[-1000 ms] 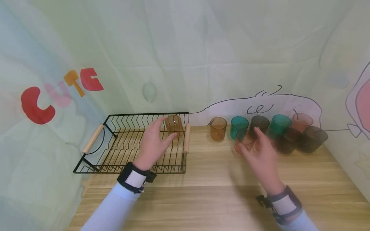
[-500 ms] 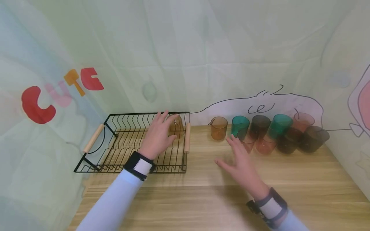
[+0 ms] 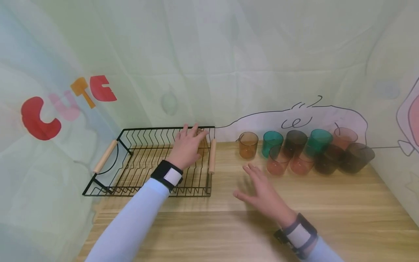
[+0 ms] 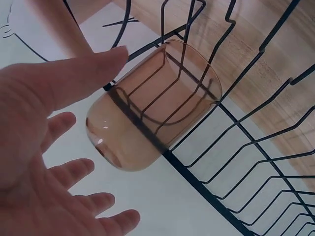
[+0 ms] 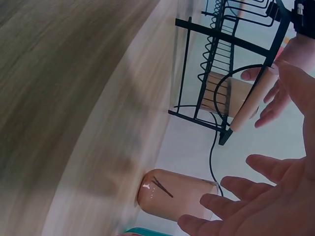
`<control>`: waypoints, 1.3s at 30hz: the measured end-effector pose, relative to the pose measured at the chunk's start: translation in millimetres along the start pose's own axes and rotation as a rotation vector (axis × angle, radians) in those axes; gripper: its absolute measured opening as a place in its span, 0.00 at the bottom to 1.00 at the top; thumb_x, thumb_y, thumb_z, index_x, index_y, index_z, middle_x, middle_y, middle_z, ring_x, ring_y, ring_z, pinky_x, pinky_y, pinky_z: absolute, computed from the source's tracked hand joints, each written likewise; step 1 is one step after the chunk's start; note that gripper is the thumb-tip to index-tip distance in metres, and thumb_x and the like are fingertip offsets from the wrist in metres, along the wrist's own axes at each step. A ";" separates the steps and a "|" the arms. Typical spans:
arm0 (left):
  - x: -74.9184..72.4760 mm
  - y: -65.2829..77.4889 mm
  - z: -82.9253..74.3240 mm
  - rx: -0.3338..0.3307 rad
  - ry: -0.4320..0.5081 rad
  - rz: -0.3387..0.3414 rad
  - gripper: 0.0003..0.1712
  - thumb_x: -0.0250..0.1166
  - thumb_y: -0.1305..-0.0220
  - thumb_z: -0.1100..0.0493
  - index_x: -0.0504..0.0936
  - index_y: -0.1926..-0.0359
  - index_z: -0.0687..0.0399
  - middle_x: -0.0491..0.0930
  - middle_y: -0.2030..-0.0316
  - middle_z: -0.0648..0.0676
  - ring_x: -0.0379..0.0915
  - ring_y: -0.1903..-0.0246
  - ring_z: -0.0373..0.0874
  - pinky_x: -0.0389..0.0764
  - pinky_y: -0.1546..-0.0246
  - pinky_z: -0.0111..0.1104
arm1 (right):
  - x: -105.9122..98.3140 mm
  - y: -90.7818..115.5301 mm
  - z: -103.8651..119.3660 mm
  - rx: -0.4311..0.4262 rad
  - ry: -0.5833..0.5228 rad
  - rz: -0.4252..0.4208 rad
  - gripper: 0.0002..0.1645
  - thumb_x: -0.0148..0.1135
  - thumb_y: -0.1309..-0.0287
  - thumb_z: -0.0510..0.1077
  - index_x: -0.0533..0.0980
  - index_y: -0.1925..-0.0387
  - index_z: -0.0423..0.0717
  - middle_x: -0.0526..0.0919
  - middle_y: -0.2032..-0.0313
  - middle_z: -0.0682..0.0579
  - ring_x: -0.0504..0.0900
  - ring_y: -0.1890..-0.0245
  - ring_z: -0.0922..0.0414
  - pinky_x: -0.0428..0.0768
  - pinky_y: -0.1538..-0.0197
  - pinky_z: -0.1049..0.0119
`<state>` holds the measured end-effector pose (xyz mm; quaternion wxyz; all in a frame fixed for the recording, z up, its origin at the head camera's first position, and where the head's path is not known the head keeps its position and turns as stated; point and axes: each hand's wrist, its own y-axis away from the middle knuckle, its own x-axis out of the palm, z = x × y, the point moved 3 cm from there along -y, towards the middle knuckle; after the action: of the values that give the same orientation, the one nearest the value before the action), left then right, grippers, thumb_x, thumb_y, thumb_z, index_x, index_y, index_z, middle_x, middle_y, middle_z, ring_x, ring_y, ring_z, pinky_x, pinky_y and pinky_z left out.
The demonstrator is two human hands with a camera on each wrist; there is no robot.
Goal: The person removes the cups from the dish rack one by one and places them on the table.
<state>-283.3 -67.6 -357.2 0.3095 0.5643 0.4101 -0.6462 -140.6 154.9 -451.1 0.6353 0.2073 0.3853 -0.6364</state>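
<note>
An amber glass (image 4: 133,142) sits upside down at the right end of the black wire dish rack (image 3: 157,128), rim towards the rack floor. My left hand (image 3: 184,149) is over it with fingers spread; in the left wrist view the thumb lies close to its side, and I cannot tell whether it touches. Over the table, right of the rack, my right hand (image 3: 266,198) hovers with fingers spread, holding nothing. Beyond its fingertips another amber glass (image 3: 248,146) stands upright, also visible in the right wrist view as an amber glass (image 5: 177,195).
Right of that glass stand several more: teal (image 3: 272,143), dark grey (image 3: 295,142) and pink (image 3: 278,162) ones, grouped closely towards the right. The rack has wooden handles (image 3: 105,156) at both ends. A printed cloth (image 3: 203,72) hangs behind the wooden table (image 3: 222,225).
My right hand has drawn back leftwards and nearer from the pink glass. My left hand has shifted right and farther over the rack's amber glass, its fingers spreading. The glasses stay put.
</note>
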 end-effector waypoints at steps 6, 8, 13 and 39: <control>4.7 -8.7 -1.5 -0.014 0.004 0.020 0.47 0.72 0.53 0.61 0.62 0.32 0.38 0.48 0.28 0.58 0.40 0.30 0.68 0.58 0.39 0.64 | 2.0 0.9 -2.7 0.011 0.000 0.028 0.55 0.60 0.55 0.74 0.52 0.29 0.60 0.47 0.27 0.51 0.48 0.27 0.48 0.55 0.31 0.43; 6.2 -11.0 -1.4 -0.015 0.003 0.022 0.46 0.72 0.53 0.61 0.63 0.33 0.38 0.48 0.28 0.58 0.40 0.30 0.68 0.60 0.40 0.64 | 2.3 1.1 -3.9 0.020 0.000 0.040 0.55 0.61 0.55 0.73 0.51 0.29 0.61 0.47 0.27 0.50 0.48 0.27 0.47 0.55 0.31 0.42; 9.1 -12.6 0.0 -0.006 0.012 0.020 0.45 0.72 0.52 0.62 0.64 0.33 0.40 0.49 0.28 0.58 0.42 0.31 0.68 0.62 0.40 0.62 | 3.4 2.0 -6.5 0.034 0.005 0.056 0.56 0.59 0.56 0.76 0.50 0.29 0.63 0.46 0.27 0.50 0.47 0.27 0.45 0.55 0.32 0.40; 4.1 11.8 22.6 -0.026 0.042 -0.102 0.36 0.76 0.60 0.60 0.73 0.45 0.46 0.74 0.51 0.60 0.76 0.64 0.52 0.78 0.78 0.38 | -21.9 1.3 -6.4 0.032 -0.033 -0.042 0.44 0.59 0.50 0.71 0.64 0.35 0.58 0.62 0.32 0.51 0.61 0.32 0.51 0.64 0.34 0.47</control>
<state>-284.6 -92.8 -362.7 0.2748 0.5521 0.4528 -0.6439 -138.4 174.1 -438.9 0.6245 0.1988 0.3690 -0.6591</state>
